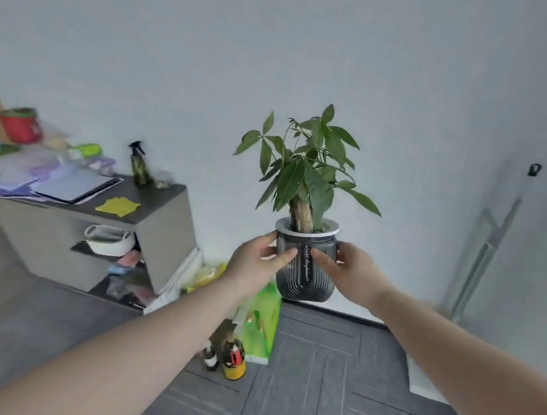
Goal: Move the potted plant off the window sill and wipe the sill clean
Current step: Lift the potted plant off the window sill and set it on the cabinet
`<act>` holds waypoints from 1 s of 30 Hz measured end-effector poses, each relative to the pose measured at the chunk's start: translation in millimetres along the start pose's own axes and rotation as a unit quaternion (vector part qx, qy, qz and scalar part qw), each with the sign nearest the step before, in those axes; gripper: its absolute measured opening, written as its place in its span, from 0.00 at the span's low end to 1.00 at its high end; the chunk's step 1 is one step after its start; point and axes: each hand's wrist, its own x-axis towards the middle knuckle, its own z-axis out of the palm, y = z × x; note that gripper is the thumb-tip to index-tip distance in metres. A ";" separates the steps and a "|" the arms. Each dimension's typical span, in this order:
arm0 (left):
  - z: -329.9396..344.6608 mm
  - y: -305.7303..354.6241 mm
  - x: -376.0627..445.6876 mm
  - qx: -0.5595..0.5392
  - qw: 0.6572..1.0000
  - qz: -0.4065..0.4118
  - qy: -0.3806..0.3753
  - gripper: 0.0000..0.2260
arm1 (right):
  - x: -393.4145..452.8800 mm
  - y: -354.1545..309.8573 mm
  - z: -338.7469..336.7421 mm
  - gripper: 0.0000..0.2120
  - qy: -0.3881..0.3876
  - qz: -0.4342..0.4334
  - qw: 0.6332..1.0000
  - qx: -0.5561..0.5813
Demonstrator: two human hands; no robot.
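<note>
The potted plant, green leaves on a thick trunk in a dark ribbed pot with a white rim, hangs in the air in front of a pale wall. My left hand grips the pot's left side. On its right side my right hand grips it too. The pot is upright, above the grey floor. A yellow cloth lies on the dark top of a grey cabinet to the left, beside a dark spray bottle. No window sill shows in this view.
The cabinet top holds papers, a folder and a red pot. A green bag and two bottles stand on the floor below the plant. A folded metal frame leans on the wall at right.
</note>
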 end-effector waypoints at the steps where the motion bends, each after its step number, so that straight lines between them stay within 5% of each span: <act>1: -16.1 -10.3 15.9 0.002 1.000 -0.014 0.021 0.15 | 29.0 -7.3 16.3 0.20 -0.020 -0.015 1.000 0.008; 6: -96.6 -53.7 88.3 0.028 0.992 -0.082 0.097 0.15 | 149.8 -51.3 92.9 0.20 -0.099 -0.070 0.992 0.039; 13: -208.0 -122.9 145.2 0.007 0.968 -0.170 0.186 0.30 | 262.6 -116.5 210.1 0.20 -0.182 -0.116 0.976 0.036; 16: -252.8 -157.4 167.5 0.020 0.960 -0.187 0.206 0.26 | 301.7 -147.2 259.8 0.21 -0.209 -0.132 0.969 0.028; 30: -483.2 -304.9 345.7 0.101 0.970 -0.152 0.160 0.20 | 501.0 -277.5 466.7 0.17 -0.193 -0.107 0.975 -0.007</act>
